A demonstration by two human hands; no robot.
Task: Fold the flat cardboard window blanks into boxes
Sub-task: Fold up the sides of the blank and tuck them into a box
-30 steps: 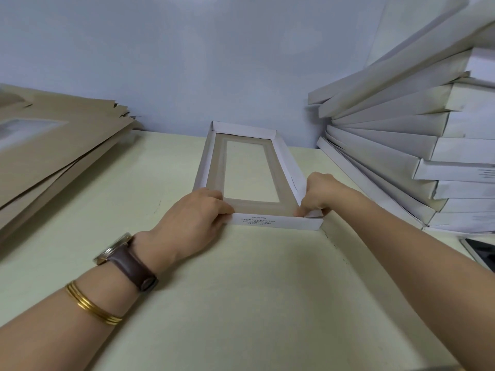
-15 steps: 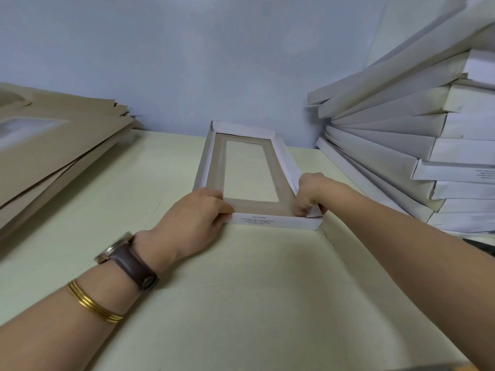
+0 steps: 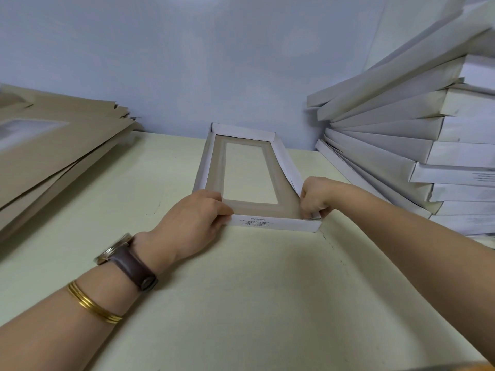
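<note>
Pale green table against a blue-grey wall. Stack of flat brown blanks on the left, edges fanned, well apart from the work. Leaning stack of folded white boxes on the right, its lowest edge just beside the right forearm. Only the hands on the near corners hid any of the box. It sat mid-table, open side up, and the table showed through the window in its floor. Long axis ran straight away from the person, far end near the wall, printed near end wall facing them. All four side walls stood up. Left hand gripped the near-left corner, fingers curled over it. Right hand pinched the near-right corner flap, fingers tightly curled. Watch and gold bangles on the left wrist.
</note>
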